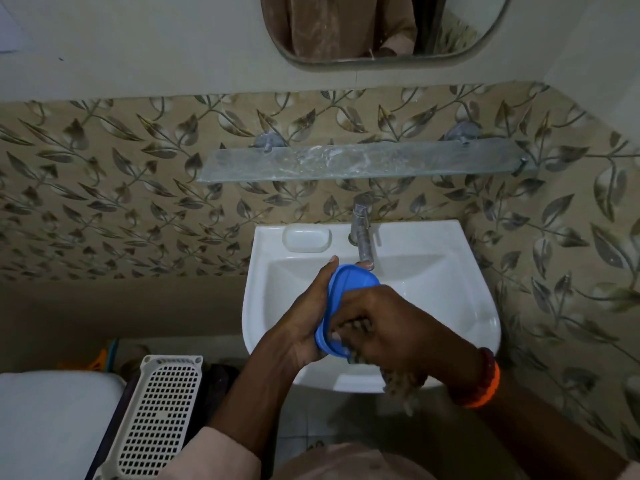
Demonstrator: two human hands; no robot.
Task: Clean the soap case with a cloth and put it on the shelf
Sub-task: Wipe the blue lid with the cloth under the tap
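Leaf-tiled bathroom wall, white sink (450,306) below the glass shelf (363,161). Left hand (304,317) grips the blue soap case (349,289) over the basin; right hand (388,327) rubs it with a bunched cloth (401,382). Wet plastic, hard scrubbing: it could slip and drop.

1. Blue oval plastic soap case (349,289): smooth, faintly glossy, gripped in my left hand (304,320).
2. Mottled brown-grey cloth (398,382): soft, matt, rough-looking weave, bunched in my right hand (388,327).
3. White ceramic basin (450,289): glossy, smooth glaze.
4. Silver metal tap (362,230): dull, water-spotted shine.
5. Frosted glass shelf (363,161): translucent, streaked surface.
6. Leaf-patterned beige wall tiles (121,185): smooth, low sheen.
7. Cream perforated plastic basket (159,410): matt.
8. Orange and dark red bead bracelet (485,382): rounded beads.
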